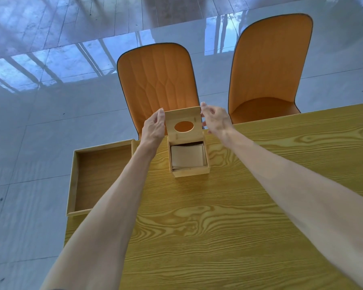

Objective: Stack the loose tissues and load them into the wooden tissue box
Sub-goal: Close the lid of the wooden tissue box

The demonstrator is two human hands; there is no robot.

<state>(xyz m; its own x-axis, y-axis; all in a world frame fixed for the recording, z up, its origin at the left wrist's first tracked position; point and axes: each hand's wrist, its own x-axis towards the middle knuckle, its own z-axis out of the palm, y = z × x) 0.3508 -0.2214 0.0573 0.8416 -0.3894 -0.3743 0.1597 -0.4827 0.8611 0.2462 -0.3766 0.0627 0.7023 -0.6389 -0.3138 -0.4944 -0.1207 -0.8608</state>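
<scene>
The wooden tissue box (190, 172) stands near the table's far edge with a stack of pale tissues (187, 157) lying flat inside it. Its lid (183, 119), a square wooden panel with an oval hole, is tilted up over the box's far side. My left hand (154, 127) touches the lid's left edge with thumb and fingers. My right hand (215, 119) is at the lid's right edge, fingers curled and pinching the top right corner.
A shallow wooden tray (76, 181) sits at the table's left end, partly overhanging the edge. Two orange chairs (157, 80) (268, 65) stand beyond the wood-grain table (218, 227). Glossy floor tiles lie to the left and beyond.
</scene>
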